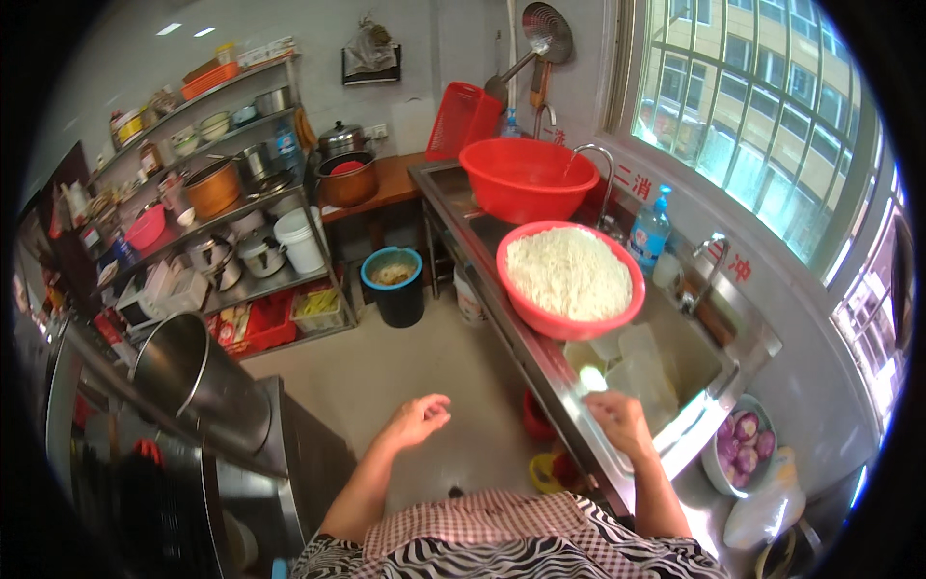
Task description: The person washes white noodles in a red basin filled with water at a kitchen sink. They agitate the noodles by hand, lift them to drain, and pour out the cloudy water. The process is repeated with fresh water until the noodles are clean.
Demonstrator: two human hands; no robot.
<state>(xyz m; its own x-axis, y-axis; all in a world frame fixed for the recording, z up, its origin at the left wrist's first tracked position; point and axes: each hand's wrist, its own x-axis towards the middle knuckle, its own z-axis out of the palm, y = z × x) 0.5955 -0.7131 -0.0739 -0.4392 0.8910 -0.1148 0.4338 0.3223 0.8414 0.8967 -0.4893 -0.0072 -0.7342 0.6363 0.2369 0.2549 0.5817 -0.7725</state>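
Note:
My left hand (419, 421) is in the air over the floor, loosely curled with nothing in it. My right hand (618, 420) hovers at the front rim of the stainless steel sink (698, 354), its fingers bent and apparently empty; whether it touches the rim I cannot tell. Translucent plastic containers (640, 369) lie in that sink basin, close beyond my right hand. Farther along, a pink plastic basin (510, 289) heaped with white noodle-like strands (571, 273) rests across the sink unit. Behind it, water runs from a curved faucet (606, 155) into a larger red basin (528, 177).
A tall steel pot (210, 383) stands at left on a metal unit. Steel shelves (253, 297) hold pots and containers. A black bucket with a blue rim (398, 304) stands on the floor (376, 362). At right are a bowl of purple onions (745, 449) and a blue-labelled pump bottle (651, 228).

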